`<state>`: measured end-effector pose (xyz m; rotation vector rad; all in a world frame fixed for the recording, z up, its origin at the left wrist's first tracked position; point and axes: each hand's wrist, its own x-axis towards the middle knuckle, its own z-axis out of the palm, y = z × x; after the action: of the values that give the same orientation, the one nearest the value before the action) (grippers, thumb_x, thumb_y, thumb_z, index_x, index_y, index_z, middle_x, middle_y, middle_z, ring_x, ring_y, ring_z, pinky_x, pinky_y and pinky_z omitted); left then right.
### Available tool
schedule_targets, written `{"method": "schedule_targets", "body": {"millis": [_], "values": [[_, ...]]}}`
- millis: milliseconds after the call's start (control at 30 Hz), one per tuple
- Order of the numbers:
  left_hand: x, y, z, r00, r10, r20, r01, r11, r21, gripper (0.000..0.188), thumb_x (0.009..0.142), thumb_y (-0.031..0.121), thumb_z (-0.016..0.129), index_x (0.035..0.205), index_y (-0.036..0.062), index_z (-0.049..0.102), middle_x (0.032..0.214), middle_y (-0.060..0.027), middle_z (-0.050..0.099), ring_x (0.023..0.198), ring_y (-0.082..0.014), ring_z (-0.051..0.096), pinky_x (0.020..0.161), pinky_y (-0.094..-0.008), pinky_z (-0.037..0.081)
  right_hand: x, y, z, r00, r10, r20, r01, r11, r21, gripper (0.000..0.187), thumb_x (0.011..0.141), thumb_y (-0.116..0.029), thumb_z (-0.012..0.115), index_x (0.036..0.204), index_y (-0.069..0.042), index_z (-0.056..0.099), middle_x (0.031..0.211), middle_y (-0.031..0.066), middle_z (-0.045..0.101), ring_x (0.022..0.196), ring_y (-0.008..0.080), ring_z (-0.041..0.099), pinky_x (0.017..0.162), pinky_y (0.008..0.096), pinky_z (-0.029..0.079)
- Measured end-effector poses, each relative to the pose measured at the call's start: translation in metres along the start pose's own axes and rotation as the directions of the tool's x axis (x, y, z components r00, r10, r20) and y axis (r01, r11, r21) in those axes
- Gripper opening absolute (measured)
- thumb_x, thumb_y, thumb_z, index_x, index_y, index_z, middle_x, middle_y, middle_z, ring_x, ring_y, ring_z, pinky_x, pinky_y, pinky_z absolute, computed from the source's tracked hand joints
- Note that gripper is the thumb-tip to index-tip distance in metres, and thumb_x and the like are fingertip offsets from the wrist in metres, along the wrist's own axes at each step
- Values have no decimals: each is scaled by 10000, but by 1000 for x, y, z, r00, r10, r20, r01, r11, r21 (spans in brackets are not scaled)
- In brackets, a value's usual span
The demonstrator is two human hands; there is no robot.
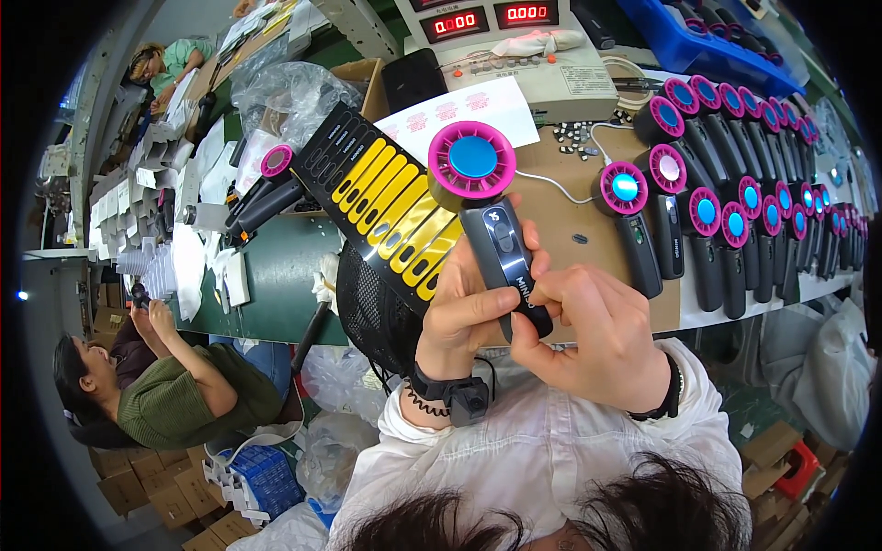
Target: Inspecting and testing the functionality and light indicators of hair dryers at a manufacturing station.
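A dark grey handheld fan [503, 241] with a pink ring and a blue round centre is tilted in front of my chest. My left hand [452, 317] is closed round its handle, the thumb across the lower front. The fingers of my right hand [602, 335] are pinched at the bottom of the handle, touching the end of its glossy black front strip. Just left of the fan lies a sheet of black strip stickers [326, 156], with yellow backing [378, 197] bare where strips are gone.
Many similar fans [733, 225] stand in rows at the right, one [625, 188] joined to a white cable. A test instrument [551, 73] with red displays and a blue bin [707, 46] are behind. A black mesh bag [377, 303] hangs near my left arm; co-workers sit at left.
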<state>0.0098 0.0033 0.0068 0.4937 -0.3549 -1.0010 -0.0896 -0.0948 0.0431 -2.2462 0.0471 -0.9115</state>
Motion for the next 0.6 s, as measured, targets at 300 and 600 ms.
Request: {"method": "schedule_targets", "body": {"millis": [300,600], "values": [[0,1,-6,996,-36,79,47,990,-134,775,641,-42,621,1310,35,238,1068,-116,420,906,-226,487,741,-338,461,0,3,0,998,-53,-19,54,996,75,282,595,-35,711,773,-32,492,612,29,522,461,139,489,417,233,406],[1,5,-2,1000,17,-3,-18,998,-66,744,655,-26,622,1300,23,255,1056,-109,433,899,-221,501,788,-334,452,2,7,-17,999,-44,29,38,982,183,326,564,-44,745,792,-17,514,632,44,537,506,146,510,452,238,412]]}}
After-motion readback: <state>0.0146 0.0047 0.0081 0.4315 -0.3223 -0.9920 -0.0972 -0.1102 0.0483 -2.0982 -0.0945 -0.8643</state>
